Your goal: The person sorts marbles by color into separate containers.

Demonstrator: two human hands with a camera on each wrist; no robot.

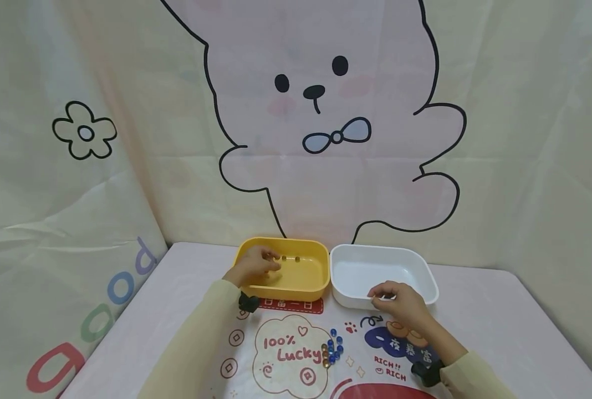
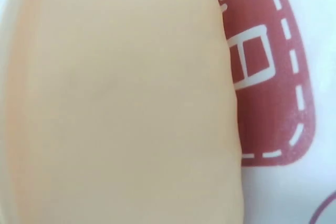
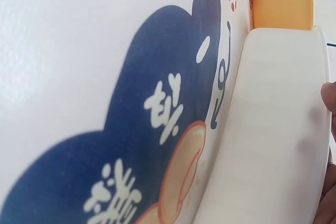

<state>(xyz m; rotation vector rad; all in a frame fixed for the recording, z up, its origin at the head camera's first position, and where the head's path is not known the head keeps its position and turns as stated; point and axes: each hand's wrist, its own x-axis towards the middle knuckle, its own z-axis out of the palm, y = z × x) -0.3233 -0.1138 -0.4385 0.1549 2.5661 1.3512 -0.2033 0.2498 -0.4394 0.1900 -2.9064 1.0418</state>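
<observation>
Inside the yellow tray [image 1: 321, 277] my left hand [image 1: 256, 263] reaches in from the left, thumb and fingers bent and apart. Two small gold beads [image 1: 297, 259] lie on the tray floor beyond its fingertips. Over the front rim of the white tray [image 1: 343, 296] hovers my right hand [image 1: 401, 302], its thumb and index fingertips close together. Whether a small thing sits between them cannot be made out. In the right wrist view only parts of its fingers [image 3: 329, 97] show, beside the white tray's rim. A sleeve [image 2: 126, 98] fills most of the left wrist view, hiding the left hand.
Blue beads [image 1: 340, 349] and gold beads [image 1: 325, 354] lie grouped on the printed tablecloth [image 1: 286, 382], in front of the trays. The two trays stand side by side near the table's back edge. Behind them hangs a backdrop [image 1: 326, 183] with a cartoon bear.
</observation>
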